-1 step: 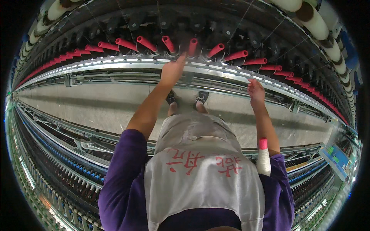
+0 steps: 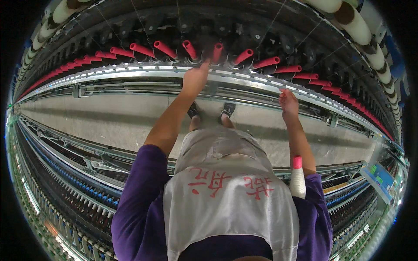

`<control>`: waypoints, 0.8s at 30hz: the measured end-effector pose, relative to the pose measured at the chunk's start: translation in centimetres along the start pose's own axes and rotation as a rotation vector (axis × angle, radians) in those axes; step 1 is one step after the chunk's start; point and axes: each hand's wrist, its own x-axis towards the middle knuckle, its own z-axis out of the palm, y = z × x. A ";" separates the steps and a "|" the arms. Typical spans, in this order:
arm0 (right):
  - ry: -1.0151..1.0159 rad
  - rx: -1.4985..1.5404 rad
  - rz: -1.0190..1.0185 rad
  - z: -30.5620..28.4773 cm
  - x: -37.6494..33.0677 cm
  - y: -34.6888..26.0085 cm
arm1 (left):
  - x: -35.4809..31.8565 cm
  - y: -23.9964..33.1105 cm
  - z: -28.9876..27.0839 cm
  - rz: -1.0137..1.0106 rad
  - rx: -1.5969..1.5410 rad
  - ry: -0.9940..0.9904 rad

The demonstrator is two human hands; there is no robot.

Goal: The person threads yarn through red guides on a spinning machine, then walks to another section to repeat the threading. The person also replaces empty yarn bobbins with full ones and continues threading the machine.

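My left hand reaches over the machine's metal rail, its index finger stretched out and the other fingers partly hidden. The fingertip is at the base of an upright red bobbin tube; whether it touches is blurred. Just left of it leans another red tube. My right hand is held in front of the rail with thumb and fingers pinched together. Anything in that pinch is too small to make out. A cone-shaped bobbin of white yarn with a red tip stands at my right side, against the white apron.
A long row of red tubes curves away on both sides behind the metal rail. Thick white yarn rolls hang at upper right. Behind me runs another machine, with a blue panel at right. Concrete floor lies between.
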 end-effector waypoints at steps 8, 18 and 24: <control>0.007 -0.053 0.022 0.5 0.1 0.2 | 0.1 0.1 2.7 -0.007 -0.061 0.113; -0.026 0.087 -0.092 1.3 -1.1 -3.1 | -1.1 -0.5 -1.0 0.012 -0.237 0.069; 0.072 0.021 -0.038 0.1 0.1 -1.9 | 0.0 0.7 1.3 0.139 -0.085 0.015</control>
